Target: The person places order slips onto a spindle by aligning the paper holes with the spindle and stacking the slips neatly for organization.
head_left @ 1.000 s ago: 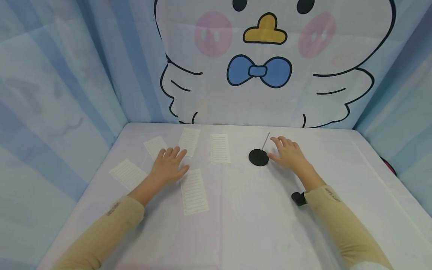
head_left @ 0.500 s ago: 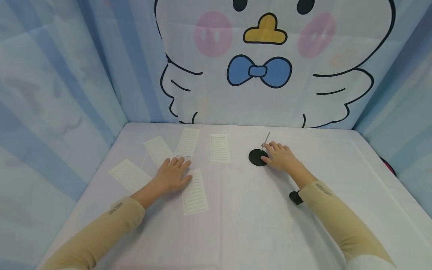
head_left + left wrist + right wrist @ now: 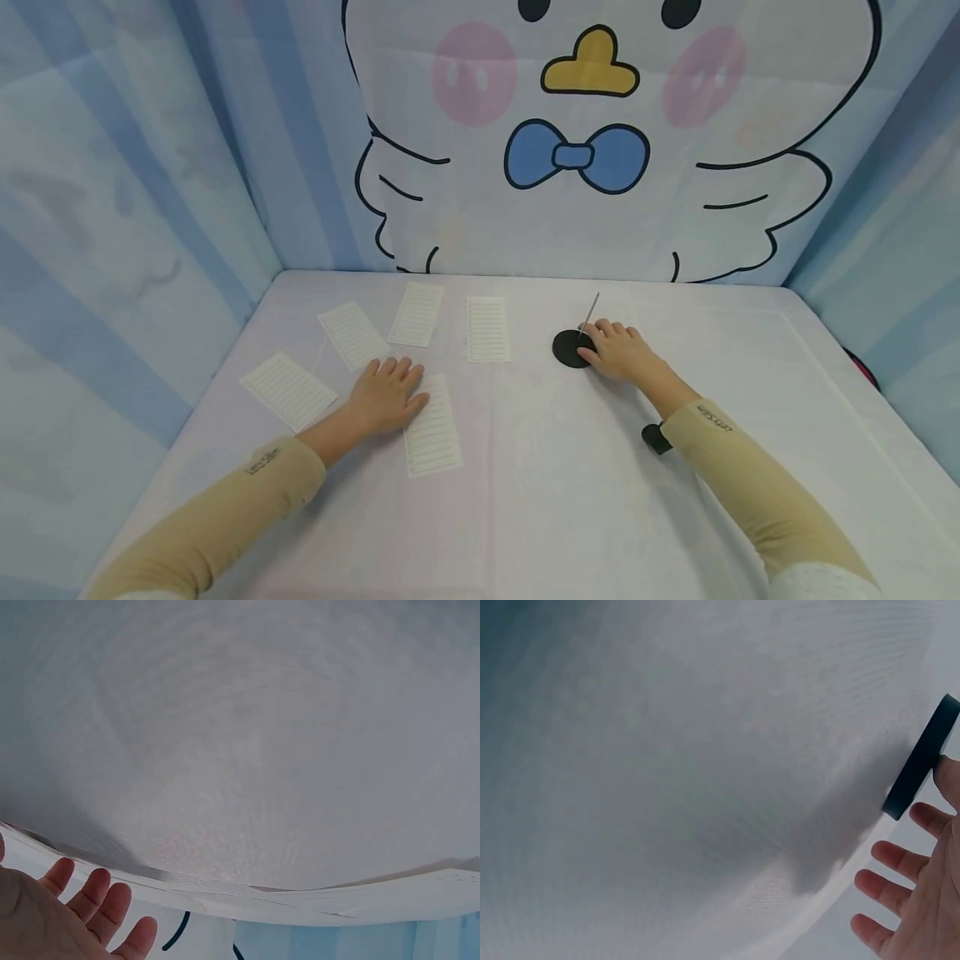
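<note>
My left hand [image 3: 386, 396] lies palm down with spread fingers at the top end of a white lined paper slip [image 3: 435, 437], covering part of it. The left wrist view shows the fingers [image 3: 112, 907] loosely extended, with nothing between them. A bill spike, a round black base [image 3: 567, 350] with a thin upright metal pin, stands right of centre. My right hand [image 3: 622, 354] is at its right side, thumb over the base's edge and index finger behind the pin. In the right wrist view the thumb touches the black base [image 3: 922, 761] and the other fingers are spread.
More lined slips lie flat around the left hand: far left [image 3: 288, 392], behind it [image 3: 352, 333], at the back [image 3: 417, 314] and near the centre [image 3: 488, 329]. A small black object [image 3: 656, 438] shows beneath the right wrist. Printed curtains enclose the white table [image 3: 555, 517].
My right hand has moved left to the bill spike's base. My left hand has drawn back slightly toward me, uncovering more of the slips behind it.
</note>
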`<state>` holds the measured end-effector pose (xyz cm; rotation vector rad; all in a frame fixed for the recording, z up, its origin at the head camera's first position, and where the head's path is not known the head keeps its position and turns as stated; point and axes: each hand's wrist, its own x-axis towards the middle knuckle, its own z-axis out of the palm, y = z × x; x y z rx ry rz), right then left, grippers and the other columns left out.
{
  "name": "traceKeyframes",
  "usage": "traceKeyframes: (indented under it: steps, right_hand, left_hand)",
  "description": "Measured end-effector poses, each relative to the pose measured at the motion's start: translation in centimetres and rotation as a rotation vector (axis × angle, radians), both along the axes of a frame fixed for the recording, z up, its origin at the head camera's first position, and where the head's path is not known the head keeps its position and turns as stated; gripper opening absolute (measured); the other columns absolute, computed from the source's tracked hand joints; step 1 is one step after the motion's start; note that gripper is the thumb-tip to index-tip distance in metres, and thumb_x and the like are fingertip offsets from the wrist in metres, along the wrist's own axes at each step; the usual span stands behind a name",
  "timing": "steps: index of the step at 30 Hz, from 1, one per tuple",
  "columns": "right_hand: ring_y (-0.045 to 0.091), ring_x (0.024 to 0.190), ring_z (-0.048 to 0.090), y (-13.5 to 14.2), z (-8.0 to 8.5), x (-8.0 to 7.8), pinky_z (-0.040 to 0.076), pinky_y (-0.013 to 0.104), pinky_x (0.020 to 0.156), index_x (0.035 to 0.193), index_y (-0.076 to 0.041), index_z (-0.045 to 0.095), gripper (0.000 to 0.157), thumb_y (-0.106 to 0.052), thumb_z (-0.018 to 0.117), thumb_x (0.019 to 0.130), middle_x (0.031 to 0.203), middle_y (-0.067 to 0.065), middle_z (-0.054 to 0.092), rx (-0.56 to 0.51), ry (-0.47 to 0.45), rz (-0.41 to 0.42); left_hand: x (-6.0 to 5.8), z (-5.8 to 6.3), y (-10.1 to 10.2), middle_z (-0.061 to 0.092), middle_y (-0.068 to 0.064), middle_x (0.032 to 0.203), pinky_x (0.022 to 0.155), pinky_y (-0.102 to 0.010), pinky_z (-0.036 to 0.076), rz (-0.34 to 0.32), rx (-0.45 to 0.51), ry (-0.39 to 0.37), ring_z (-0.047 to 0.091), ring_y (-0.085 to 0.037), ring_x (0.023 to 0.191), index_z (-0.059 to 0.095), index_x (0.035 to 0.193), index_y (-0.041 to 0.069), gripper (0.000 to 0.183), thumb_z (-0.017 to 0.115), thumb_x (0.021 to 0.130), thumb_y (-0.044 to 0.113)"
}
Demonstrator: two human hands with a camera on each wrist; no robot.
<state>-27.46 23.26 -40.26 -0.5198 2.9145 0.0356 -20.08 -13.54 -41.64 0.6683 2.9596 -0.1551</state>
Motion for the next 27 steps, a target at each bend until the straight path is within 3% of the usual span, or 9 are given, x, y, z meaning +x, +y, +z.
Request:
traceKeyframes:
  steps: [9,19,27]
  right_hand:
    - [0.042,0.126,0.028,-0.22,0.18,0.23,0.022,0.056,0.102,0.139,0.001,0.029,0.053,-0.035,0.033,0.099,0.138,0.024,0.03,0.012,-0.006,0.003]
    - [0.042,0.126,0.028,-0.34,0.34,0.43,0.021,0.056,0.102,0.138,0.001,0.031,0.052,-0.034,0.033,0.099,0.137,0.024,0.031,0.016,-0.001,0.004]
    - [0.042,0.127,0.027,-0.42,0.47,0.46,0.02,0.056,0.103,0.138,0.001,0.031,0.052,-0.034,0.033,0.1,0.137,0.024,0.031,0.015,-0.017,-0.001]
  left_hand:
    - [0.48,-0.16,0.21,0.044,-0.014,0.122,0.096,-0.047,0.031,0.006,-0.082,0.089,0.04,-0.03,0.114,0.039,0.131,0.002,0.048,0.032,0.098,0.037]
    - [0.52,-0.47,0.37,0.045,-0.014,0.116,0.092,-0.047,0.033,0.012,-0.083,0.111,0.042,-0.029,0.109,0.041,0.125,0.001,0.045,0.035,0.098,0.037]
    - [0.58,-0.44,0.34,0.046,-0.014,0.111,0.091,-0.046,0.034,-0.025,-0.086,0.166,0.043,-0.029,0.104,0.041,0.118,0.001,0.041,0.038,0.097,0.036]
